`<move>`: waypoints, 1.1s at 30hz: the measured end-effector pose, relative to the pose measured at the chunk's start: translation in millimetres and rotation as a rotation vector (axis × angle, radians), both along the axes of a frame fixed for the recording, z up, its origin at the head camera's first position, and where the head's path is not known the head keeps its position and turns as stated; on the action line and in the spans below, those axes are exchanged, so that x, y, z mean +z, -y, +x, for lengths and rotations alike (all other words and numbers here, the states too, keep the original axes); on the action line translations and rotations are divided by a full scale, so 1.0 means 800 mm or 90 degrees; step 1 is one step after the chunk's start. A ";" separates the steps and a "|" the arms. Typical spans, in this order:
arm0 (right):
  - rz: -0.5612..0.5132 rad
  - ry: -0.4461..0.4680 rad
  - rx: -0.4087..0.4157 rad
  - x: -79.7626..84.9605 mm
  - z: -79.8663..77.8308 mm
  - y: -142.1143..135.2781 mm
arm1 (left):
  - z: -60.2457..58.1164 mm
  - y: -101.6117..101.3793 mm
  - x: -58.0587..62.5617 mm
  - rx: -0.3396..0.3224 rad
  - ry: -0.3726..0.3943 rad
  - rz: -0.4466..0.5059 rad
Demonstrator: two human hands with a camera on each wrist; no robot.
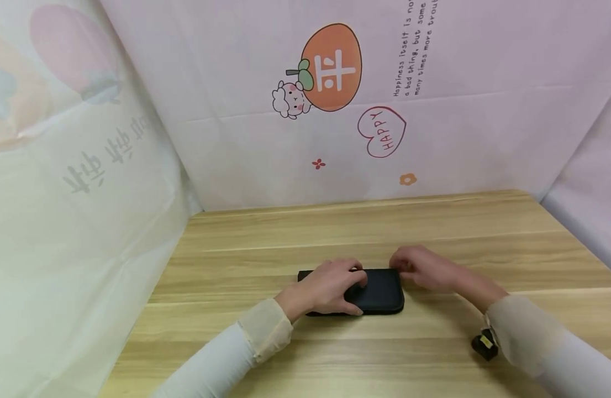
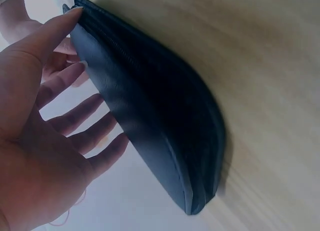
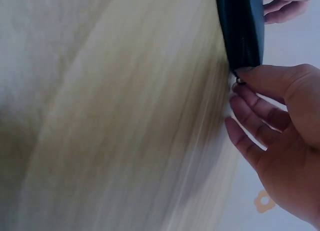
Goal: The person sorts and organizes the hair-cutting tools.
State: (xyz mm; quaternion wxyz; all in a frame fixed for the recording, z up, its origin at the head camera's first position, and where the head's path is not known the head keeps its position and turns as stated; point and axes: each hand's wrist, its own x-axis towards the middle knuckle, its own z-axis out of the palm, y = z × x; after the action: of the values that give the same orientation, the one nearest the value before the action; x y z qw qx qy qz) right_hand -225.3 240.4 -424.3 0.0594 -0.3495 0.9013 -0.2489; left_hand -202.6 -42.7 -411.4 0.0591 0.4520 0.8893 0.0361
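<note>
A black long wallet (image 1: 381, 289) with a zip along its edge lies flat on the wooden table. My left hand (image 1: 332, 284) holds it down, fingers bent over its upper face and thumb at the near edge. Up close in the left wrist view, the thumb rests on the zipped side of the wallet (image 2: 127, 98) and the fingertips touch its smooth face. At the wallet's right end, my right hand (image 1: 425, 269) pinches a small zipper pull (image 3: 239, 81) between thumb and forefinger. Its other fingers curve loosely below, and the pull is mostly hidden by the fingertips.
The pale wooden table (image 1: 266, 237) reaches back to a white printed cloth (image 1: 246, 155), with more white cloth at both sides. A small dark object with a yellow label (image 1: 485, 342) hangs at the right cuff.
</note>
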 end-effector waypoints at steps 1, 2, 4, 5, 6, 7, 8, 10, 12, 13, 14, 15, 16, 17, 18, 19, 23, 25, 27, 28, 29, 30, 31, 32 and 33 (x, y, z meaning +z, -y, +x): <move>0.000 0.001 0.003 -0.001 -0.002 0.000 | 0.000 -0.002 -0.001 -0.001 0.000 -0.003; 0.001 0.002 0.007 -0.003 -0.004 -0.001 | 0.001 -0.003 -0.002 -0.001 0.001 -0.005; 0.006 0.002 0.013 -0.004 -0.008 -0.001 | 0.002 -0.005 -0.004 0.002 0.003 -0.008; 0.010 0.004 0.014 -0.005 -0.009 -0.001 | 0.002 -0.006 -0.004 0.003 0.003 -0.010; 0.015 0.003 0.015 -0.005 -0.010 -0.002 | 0.002 -0.007 -0.005 0.005 0.001 -0.010; 0.019 0.000 0.014 -0.004 -0.011 -0.002 | 0.002 -0.008 -0.005 0.005 -0.001 -0.011; 0.025 -0.003 0.013 -0.004 -0.012 -0.002 | 0.003 -0.009 -0.006 0.006 -0.002 -0.010; 0.033 -0.010 0.009 -0.003 -0.012 -0.002 | 0.003 -0.010 -0.006 0.004 -0.004 -0.010; 0.043 -0.023 0.010 -0.002 -0.011 -0.003 | 0.003 -0.011 -0.006 -0.001 -0.008 -0.009; 0.046 -0.028 0.011 -0.002 -0.011 -0.003 | 0.003 -0.011 -0.006 -0.003 -0.009 -0.009; 0.048 -0.033 0.014 -0.003 -0.010 -0.003 | 0.003 -0.011 -0.005 -0.006 -0.010 -0.010; 0.049 -0.039 0.019 -0.003 -0.009 -0.004 | 0.003 -0.011 -0.005 -0.009 -0.012 -0.009; 0.051 -0.045 0.025 -0.004 -0.008 -0.004 | 0.003 -0.011 -0.005 -0.012 -0.015 -0.008; 0.052 -0.052 0.032 -0.004 -0.007 -0.005 | 0.003 -0.011 -0.005 -0.014 -0.016 -0.008; 0.052 -0.059 0.039 -0.005 -0.005 -0.006 | 0.003 -0.011 -0.005 -0.018 -0.017 -0.006; 0.051 -0.064 0.046 -0.006 -0.004 -0.007 | 0.002 -0.011 -0.005 -0.021 -0.019 -0.004; 0.043 -0.087 0.064 -0.008 0.002 -0.013 | 0.001 -0.011 -0.006 -0.034 -0.025 0.003; 0.035 -0.099 0.072 -0.008 0.005 -0.017 | 0.001 -0.010 -0.007 -0.039 -0.024 0.006; 0.028 -0.117 0.084 -0.009 0.009 -0.021 | 0.001 -0.010 -0.006 -0.041 -0.020 0.008; 0.025 -0.125 0.090 -0.010 0.011 -0.022 | 0.001 -0.009 -0.006 -0.043 -0.018 0.009; 0.024 -0.134 0.093 -0.011 0.014 -0.023 | 0.001 -0.009 -0.006 -0.043 -0.017 0.010; 0.024 -0.141 0.098 -0.011 0.016 -0.023 | 0.002 -0.009 -0.005 -0.044 -0.017 0.010; 0.025 -0.146 0.100 -0.012 0.019 -0.023 | 0.002 -0.009 -0.005 -0.044 -0.016 0.010; 0.027 -0.150 0.102 -0.012 0.021 -0.024 | 0.002 -0.010 -0.004 -0.045 -0.016 0.009; 0.032 -0.149 0.101 -0.012 0.024 -0.023 | 0.002 -0.010 -0.004 -0.046 -0.015 0.008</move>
State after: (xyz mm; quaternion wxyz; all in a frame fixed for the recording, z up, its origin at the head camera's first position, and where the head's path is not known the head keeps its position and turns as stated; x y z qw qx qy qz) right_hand -206.3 259.2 -433.8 -0.0177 -0.4449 0.8774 -0.1784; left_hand -200.6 -34.8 -414.5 0.0467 0.4846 0.8728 0.0342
